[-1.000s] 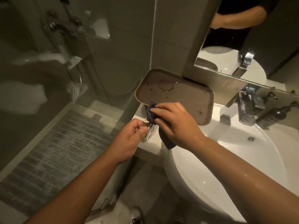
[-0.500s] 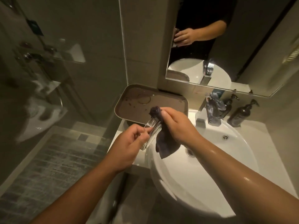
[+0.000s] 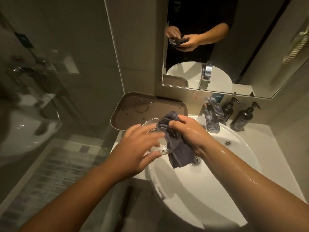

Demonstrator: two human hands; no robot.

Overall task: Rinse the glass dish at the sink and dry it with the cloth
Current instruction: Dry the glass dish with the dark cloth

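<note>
**Operator:** Head view from my end: the glass dish (image 3: 157, 136) sits at frame centre, held over the left rim of the white sink (image 3: 217, 173), just at five o'clock of the brown tray (image 3: 150, 106).

**Colleague:** What are the hands doing?

**Operator:** I see the left hand (image 3: 138, 151) cupped round the dish's near side, fingers curled on the glass. The right hand (image 3: 189, 134) is closed on the dark cloth (image 3: 175, 148), pressing it into the dish; the cloth's loose end hangs toward the drain (image 3: 194, 160).

**Colleague:** Anything else nearby?

**Operator:** The faucet (image 3: 211, 117) stands at two o'clock of the hands, with two dark pump bottles (image 3: 240, 117) beside it. My read on the right forearm: wet. The mirror (image 3: 217, 47) at twelve o'clock reflects both hands.
</note>
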